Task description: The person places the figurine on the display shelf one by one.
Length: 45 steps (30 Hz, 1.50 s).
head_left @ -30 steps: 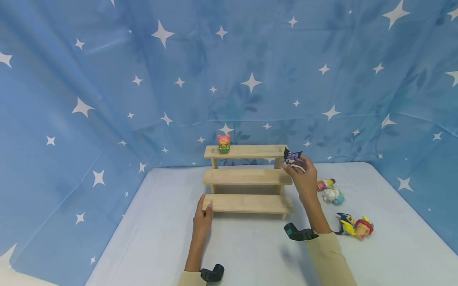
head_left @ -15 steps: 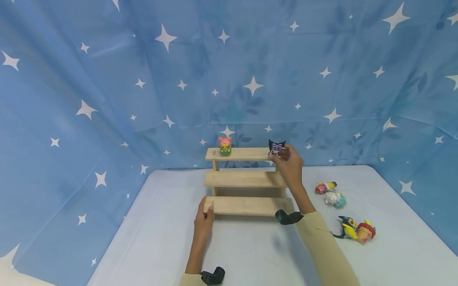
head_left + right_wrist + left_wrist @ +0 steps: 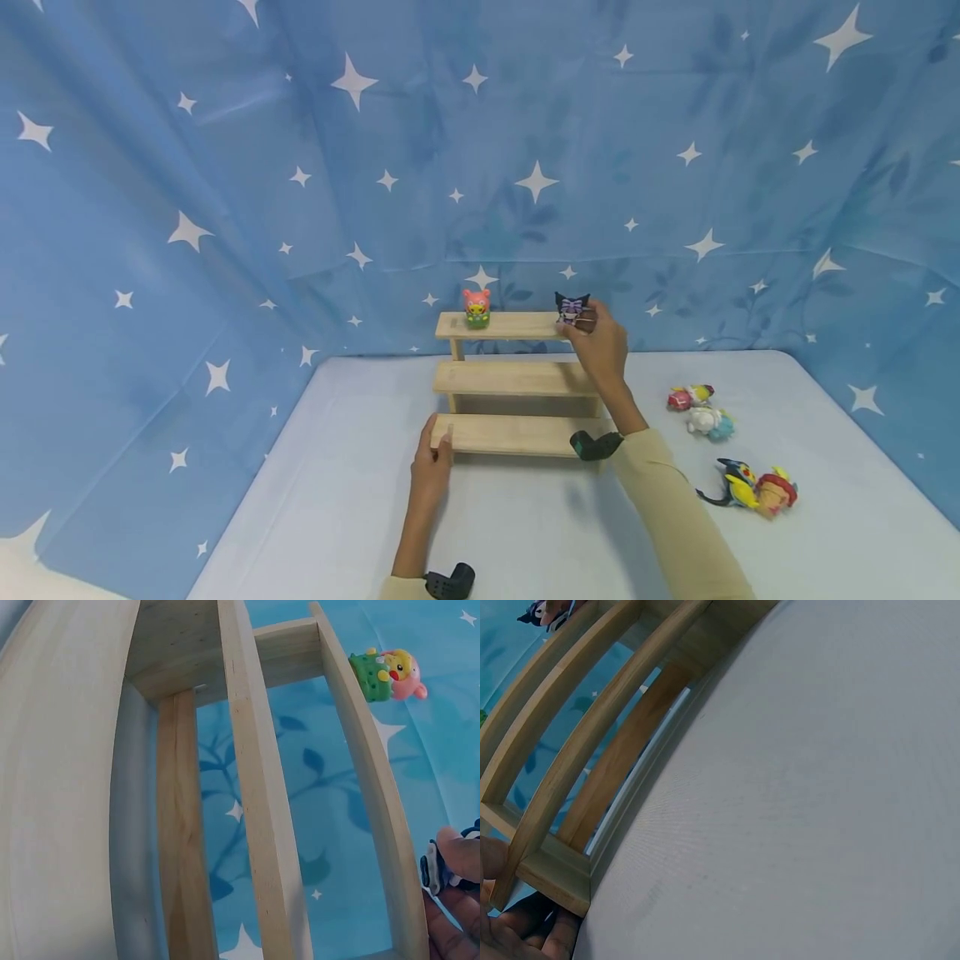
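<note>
A three-tier wooden display stand (image 3: pixel 517 379) stands on the white table. My left hand (image 3: pixel 431 467) grips the left end of its lowest step, thumb on top; in the left wrist view the fingers (image 3: pixel 559 934) reach round the board's end. At the right end of the top step, my right hand (image 3: pixel 602 342) pinches a small black-eared figurine (image 3: pixel 572 309) with a purple bow. It is upright at the step's level; whether its base touches the wood I cannot tell. A pink-and-green figurine (image 3: pixel 476 308) stands at the left of that step.
Right of the stand lie a red-and-yellow figurine (image 3: pixel 690 397) and a white-and-blue one (image 3: pixel 710 422). Nearer are a black-and-yellow figurine (image 3: pixel 738 484) with a long tail and a red-and-tan one (image 3: pixel 776 492). A blue star-patterned cloth (image 3: pixel 420 208) hangs behind the table.
My right hand has carried the black-eared figurine leftward and up, from beside the stand to the top step's right end. The left hand keeps its grip; the head view has shifted slightly.
</note>
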Each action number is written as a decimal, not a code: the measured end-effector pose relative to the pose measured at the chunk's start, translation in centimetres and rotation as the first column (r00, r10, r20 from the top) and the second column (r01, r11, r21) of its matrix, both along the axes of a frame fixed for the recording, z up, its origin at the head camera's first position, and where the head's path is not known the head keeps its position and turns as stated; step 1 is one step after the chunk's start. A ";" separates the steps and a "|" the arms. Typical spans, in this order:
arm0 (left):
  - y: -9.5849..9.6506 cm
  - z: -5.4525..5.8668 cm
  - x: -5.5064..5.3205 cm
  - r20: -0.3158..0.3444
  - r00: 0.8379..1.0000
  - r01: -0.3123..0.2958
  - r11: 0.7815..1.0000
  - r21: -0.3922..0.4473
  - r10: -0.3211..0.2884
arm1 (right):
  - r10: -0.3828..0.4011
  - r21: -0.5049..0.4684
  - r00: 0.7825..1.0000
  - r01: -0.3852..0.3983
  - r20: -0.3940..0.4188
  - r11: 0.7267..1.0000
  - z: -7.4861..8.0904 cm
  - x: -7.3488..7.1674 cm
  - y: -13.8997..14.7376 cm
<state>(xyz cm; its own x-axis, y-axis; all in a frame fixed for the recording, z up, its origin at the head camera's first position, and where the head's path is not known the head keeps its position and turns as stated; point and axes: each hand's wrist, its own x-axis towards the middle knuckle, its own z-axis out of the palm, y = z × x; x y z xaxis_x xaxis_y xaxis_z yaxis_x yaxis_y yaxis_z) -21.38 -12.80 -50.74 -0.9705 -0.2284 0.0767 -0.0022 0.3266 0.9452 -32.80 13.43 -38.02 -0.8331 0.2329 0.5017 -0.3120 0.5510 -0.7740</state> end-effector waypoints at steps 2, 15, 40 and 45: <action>0.1 0.0 0.0 -0.003 1.000 -0.001 1.000 0.006 0.001 | -0.007 0.010 1.000 0.007 0.009 1.000 0.1 -0.1 0.0; 0.1 -0.3 0.4 0.002 1.000 0.007 1.000 0.025 -0.007 | -0.017 0.081 0.998 0.011 0.067 0.997 0.1 -0.8 -0.6; -0.1 -0.2 -0.1 -0.005 1.000 0.010 1.000 0.007 -0.010 | 0.037 0.065 0.998 -0.041 0.058 0.997 -0.6 -1.2 -0.6; -0.2 -0.2 -0.1 -0.006 1.000 0.011 1.000 0.006 -0.011 | 0.018 0.068 0.999 -0.020 0.032 0.997 -0.7 -1.4 -0.9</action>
